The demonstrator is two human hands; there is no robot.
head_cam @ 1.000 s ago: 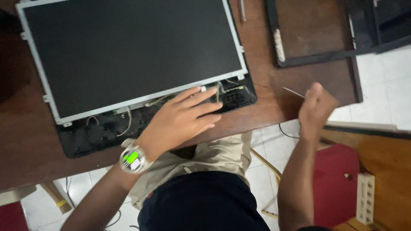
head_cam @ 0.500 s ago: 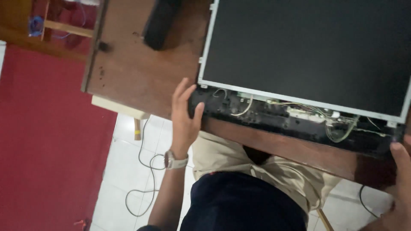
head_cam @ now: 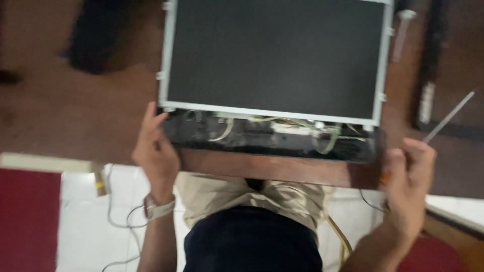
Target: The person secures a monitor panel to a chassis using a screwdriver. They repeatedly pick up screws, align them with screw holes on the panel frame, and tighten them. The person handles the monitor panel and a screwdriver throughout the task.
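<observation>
Your left hand (head_cam: 156,151) is on the near-left corner of the opened monitor (head_cam: 275,75), thumb and fingers curled onto the black lower housing (head_cam: 272,141), looks like contact w/ the edge, not a full wrap. Right hand (head_cam: 408,186) is at the near-right corner, closed round a thin screwdriver (head_cam: 448,117) w/ the shaft pointing up and away; frame's blurred so can't tell if those fingers also touch the housing or sit just beside it. Monitor lies flat on the brown table (head_cam: 75,116), LCD panel face up in its metal frame, near edge close to the table edge, exposed wires (head_cam: 322,136) and board strip running between your two hands. Risks imo: housing overhangs near the table lip, so a pull toward you could tip it off onto your lap. Panel seems loose in the rear shell, so lifting by one corner could flex the glass or strain the thin cables. Screwdriver tip is near the right side of the panel frame; a slip could scratch it or snag a wire. Loose bezel (head_cam: 433,75) lies well right of the panel, separate from it.
</observation>
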